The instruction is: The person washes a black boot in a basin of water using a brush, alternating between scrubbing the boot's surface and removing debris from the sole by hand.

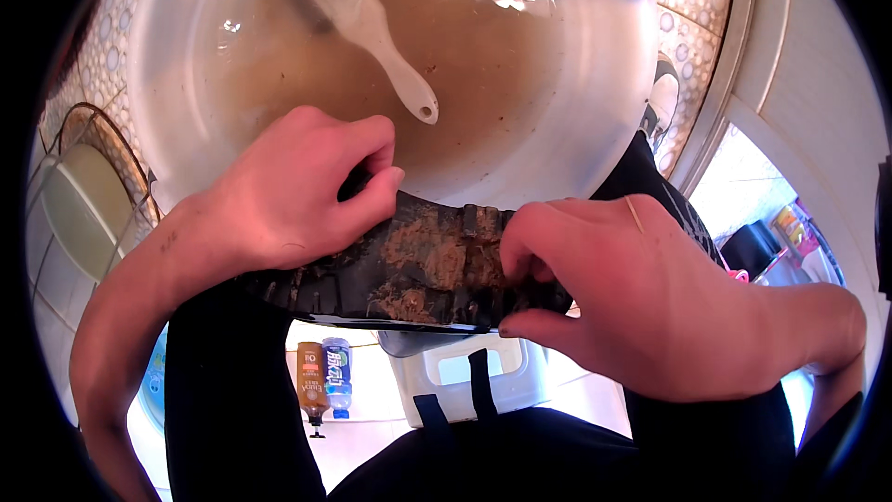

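Shoe (325,290): While its sole faces up toward the head, the black shoe is held just off the near edge, at six o'clock, of the basin (609,102), over the dark trousers (228,390).
Long axis: nearly level, from nine o'clock to three — crosswise to the person's body; both ends are largely covered by hands, so which one is the toe is not clear.
Mud (427,256): brown and caked over the middle of the sole, running into the tread toward three o'clock.
Left hand (311,186): closed over the shoe's nine o'clock end, thumb and forefinger bent together near its upper edge; the other fingertips are hidden.
Right hand (641,284): curled round the three o'clock end, fingers folded over the sole and thumb along the lower edge — a firm-looking hold with little gap.
Brush (362,23): in the murky water (279,65) at twelve o'clock from the shoe, dark bristles aimed at eleven and the holed handle tip at five.
Bottles (313,376): one brown, one blue and clear, side by side at seven o'clock.
Green bowl (88,209): by a wire rack (37,214) at nine to ten o'clock.
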`<state>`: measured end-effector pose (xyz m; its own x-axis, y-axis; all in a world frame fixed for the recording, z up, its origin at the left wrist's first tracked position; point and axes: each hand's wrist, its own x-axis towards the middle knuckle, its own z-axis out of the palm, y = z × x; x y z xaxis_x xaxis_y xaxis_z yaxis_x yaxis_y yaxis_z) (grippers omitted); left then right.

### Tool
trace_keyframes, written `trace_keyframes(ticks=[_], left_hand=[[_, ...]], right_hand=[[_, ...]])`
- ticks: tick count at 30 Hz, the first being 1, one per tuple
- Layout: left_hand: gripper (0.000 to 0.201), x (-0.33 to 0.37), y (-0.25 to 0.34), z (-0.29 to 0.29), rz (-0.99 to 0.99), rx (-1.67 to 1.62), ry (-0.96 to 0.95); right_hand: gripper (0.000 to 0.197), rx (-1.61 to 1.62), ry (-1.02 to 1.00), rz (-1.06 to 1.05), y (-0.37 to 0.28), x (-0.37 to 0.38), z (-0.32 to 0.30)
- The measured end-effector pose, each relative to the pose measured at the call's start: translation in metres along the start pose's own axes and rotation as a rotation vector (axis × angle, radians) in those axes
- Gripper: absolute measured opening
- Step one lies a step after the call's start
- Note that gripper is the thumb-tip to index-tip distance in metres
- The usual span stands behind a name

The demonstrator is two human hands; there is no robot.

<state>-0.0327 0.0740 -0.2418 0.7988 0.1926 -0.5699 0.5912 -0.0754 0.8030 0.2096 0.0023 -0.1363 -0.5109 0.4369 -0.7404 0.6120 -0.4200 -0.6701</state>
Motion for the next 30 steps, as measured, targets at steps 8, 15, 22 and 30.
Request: trace_keyframes(ticks=[8, 15, 22, 30], left_hand=[[0.011, -0.004, 0.003, 0.005, 0.038, 0.04, 0.065], [0.011, -0.001, -0.002, 0.011, 0.036, 0.046, 0.074], [0.009, 0.001, -0.01, 0.014, 0.171, 0.018, 0.077], [0.008, 0.0, -0.009, 0.005, 0.233, 0.005, 0.023]], right_hand=[[0.031, 0.031, -0.008, -0.011, 0.004, 0.002, 0.004], [0.027, 0.115, 0.026, -0.038, 0.012, 0.006, 0.007], [0.024, 0.144, -0.142, 0.143, 0.006, 0.008, -0.006], [0.018, 0.32, -0.137, 0.254, 0.015, 0.014, -0.023]])
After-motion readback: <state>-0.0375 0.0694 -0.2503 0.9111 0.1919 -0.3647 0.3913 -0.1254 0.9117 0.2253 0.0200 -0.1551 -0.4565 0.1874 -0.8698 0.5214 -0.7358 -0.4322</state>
